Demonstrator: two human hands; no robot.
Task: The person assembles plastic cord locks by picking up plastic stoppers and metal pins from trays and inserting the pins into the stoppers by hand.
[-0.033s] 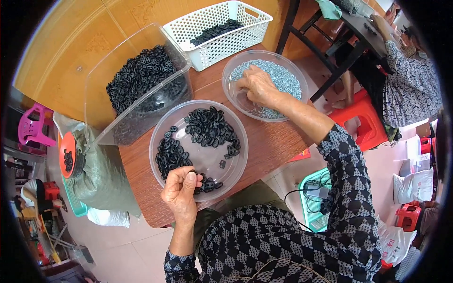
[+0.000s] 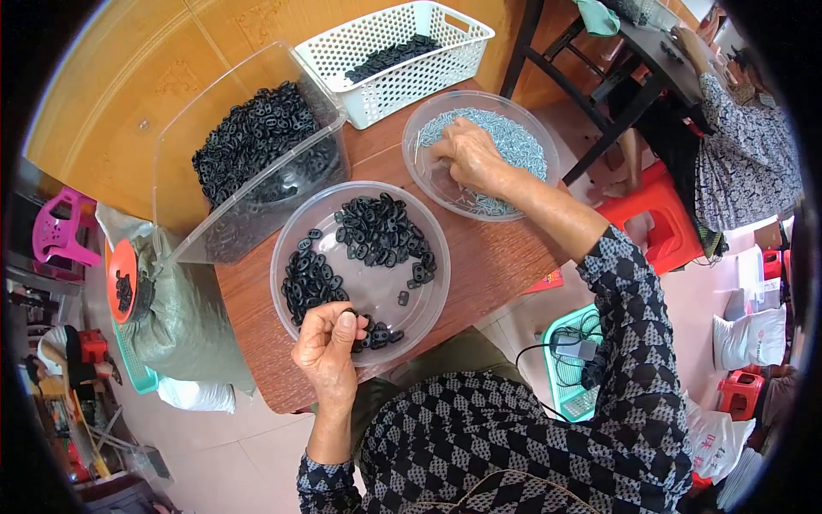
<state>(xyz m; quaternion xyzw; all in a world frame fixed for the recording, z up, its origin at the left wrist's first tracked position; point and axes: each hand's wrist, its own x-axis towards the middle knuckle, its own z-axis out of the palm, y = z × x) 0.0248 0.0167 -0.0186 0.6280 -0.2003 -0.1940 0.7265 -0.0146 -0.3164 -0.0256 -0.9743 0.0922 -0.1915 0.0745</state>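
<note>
On the brown wooden tabletop (image 2: pixel 479 278): two round clear tubs side by side, edges close together. In the near-left tub (image 2: pixel 368 283), flat black pieces (image 2: pixel 385 231), small, rounded, with holes through them; heaped toward the far side and the left, with a smaller cluster at the near edge and bare bottom between. In the far-right tub (image 2: pixel 438 182), a spread of thin silvery screws (image 2: pixel 518 141), thickest toward the far and right sides.

Left hand (image 2: pixel 327 353): over the near rim of the black-piece tub, palm side partly turned up. Grip closed to a pinch, thumb against forefinger, with a dark piece (image 2: pixel 350 311) just showing at the tips; mostly hidden by the thumb.

Right hand (image 2: pixel 473 156): reaching down into the screw tub, back of hand uppermost, fingers bent toward the bottom. Fingertips hidden; cannot tell how far open the grip, or whether holding any screw.

Behind the near tub, to the left: large clear box (image 2: pixel 184 158), piled with more of the same black pieces. Next to the box, by the wooden wall (image 2: pixel 111 111): white perforated basket (image 2: pixel 419 92), black pieces inside. Off to the right: red stool (image 2: pixel 664 218), seated co-worker (image 2: pixel 745 158) in a patterned top.
</note>
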